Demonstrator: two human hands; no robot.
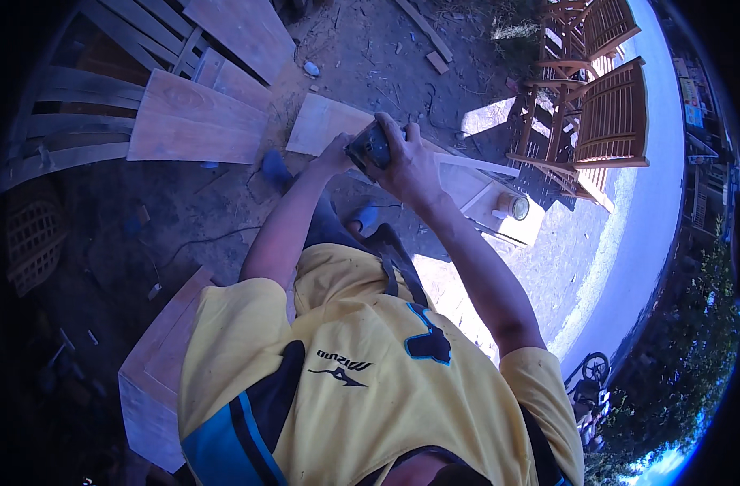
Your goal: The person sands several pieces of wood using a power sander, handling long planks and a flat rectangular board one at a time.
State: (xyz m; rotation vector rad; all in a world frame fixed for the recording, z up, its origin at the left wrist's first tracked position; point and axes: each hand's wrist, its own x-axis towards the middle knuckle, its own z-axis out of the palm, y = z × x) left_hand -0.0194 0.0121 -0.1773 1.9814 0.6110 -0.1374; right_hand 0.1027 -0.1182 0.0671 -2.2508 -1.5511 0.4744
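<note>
My right hand [410,166] is closed over a dark, boxy hand-held power tool [370,148], fingers wrapped across its top. Its exact kind does not show. Right beside the tool's left side is my left hand [334,155], fingers curled and partly hidden, so what it grips is unclear. Under and around the hands lies a pale wooden panel [317,125], partly covered by my arms and the tool. A narrow pale wooden strip [479,165] runs out to the right from behind my right wrist. Farther right, a round jar-like container [513,206] stands on a wooden surface.
Wooden panels [196,120] and slatted pieces [82,113] lean at the far left. Slatted wooden chairs [609,113] stand at the right beside a pale road [658,146]. A cable [216,237] crosses the dirt floor. Another wooden piece [155,373] is at lower left.
</note>
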